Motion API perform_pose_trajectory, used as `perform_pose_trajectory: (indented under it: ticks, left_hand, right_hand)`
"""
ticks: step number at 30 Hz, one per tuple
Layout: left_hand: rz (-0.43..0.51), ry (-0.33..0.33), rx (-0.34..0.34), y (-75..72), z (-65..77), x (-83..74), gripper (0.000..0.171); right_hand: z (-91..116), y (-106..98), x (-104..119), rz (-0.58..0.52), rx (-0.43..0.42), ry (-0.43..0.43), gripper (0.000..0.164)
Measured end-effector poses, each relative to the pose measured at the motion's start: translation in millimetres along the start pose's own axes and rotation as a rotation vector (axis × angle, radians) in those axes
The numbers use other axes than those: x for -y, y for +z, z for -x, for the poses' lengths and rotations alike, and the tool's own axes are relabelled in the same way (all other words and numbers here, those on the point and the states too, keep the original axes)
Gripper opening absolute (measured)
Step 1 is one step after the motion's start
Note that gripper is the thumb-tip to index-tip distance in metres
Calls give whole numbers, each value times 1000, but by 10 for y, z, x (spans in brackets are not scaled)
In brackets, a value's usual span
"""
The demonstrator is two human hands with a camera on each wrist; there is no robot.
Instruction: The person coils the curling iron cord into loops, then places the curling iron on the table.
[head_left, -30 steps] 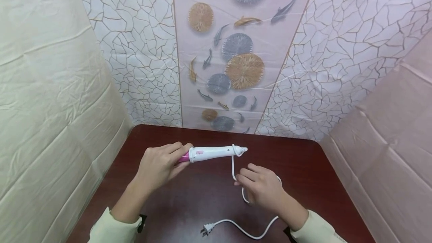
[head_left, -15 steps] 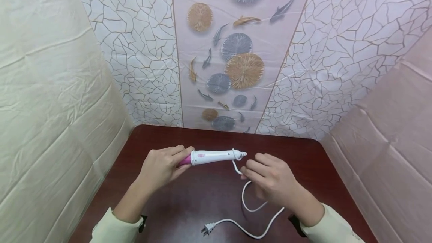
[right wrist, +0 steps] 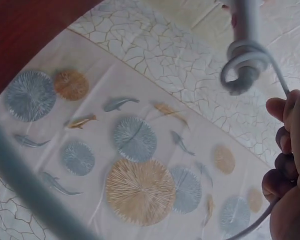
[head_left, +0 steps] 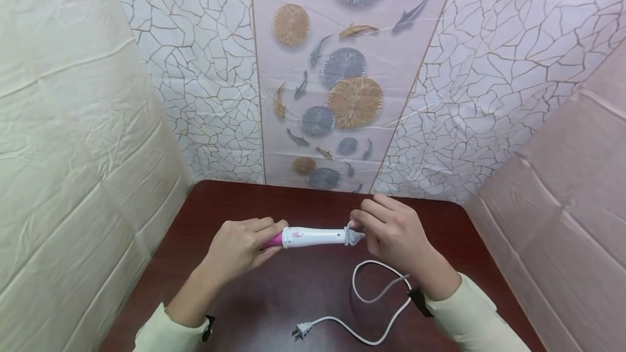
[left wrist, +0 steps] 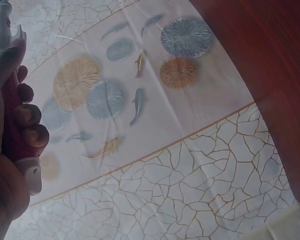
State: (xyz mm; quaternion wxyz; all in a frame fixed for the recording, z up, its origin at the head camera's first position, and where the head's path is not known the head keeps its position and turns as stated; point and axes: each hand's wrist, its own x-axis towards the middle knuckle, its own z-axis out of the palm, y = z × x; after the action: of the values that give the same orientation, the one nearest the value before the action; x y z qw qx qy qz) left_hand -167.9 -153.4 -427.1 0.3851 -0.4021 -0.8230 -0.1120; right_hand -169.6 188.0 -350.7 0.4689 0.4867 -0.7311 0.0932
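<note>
A white and pink hair iron (head_left: 315,237) lies level above the table. My left hand (head_left: 244,243) grips its pink part; in the left wrist view the fingers (left wrist: 32,125) wrap round it, with a white end piece (left wrist: 32,177) below. The white power cord (head_left: 371,261) is wound round the tapered tail of the handle. Close to that tail, my right hand (head_left: 393,227) pinches the cord. Coils of cord (right wrist: 242,62) show round the tail in the right wrist view, with one strand running to the right hand's curled fingers (right wrist: 285,175).
The rest of the cord loops loosely over the dark red table (head_left: 274,297), ending in a two-pin plug (head_left: 302,330) near the front edge. Pale cloth walls (head_left: 98,178) stand at both sides, and a patterned sheet (head_left: 313,69) hangs behind.
My right hand has moved up and round to the iron's tail, drawing the cord over it. The iron has shifted slightly right and down. The loose cord has slid a little; the plug stays put.
</note>
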Motion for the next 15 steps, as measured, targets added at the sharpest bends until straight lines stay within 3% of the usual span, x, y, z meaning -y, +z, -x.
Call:
perform_pose_trajectory:
  ticks: [8, 11, 15]
  left_hand:
    - [-4, 31, -5, -21, -2, -11, 47]
    - [-6, 52, -17, -33, 3, -9, 46]
    - [-3, 82, -33, -54, 17, -13, 45]
  right_hand:
    - [66, 145, -99, -58, 13, 84, 20]
    - [113, 182, -148, -95, 36, 147, 16]
    - [188, 216, -223, -123, 82, 233, 21]
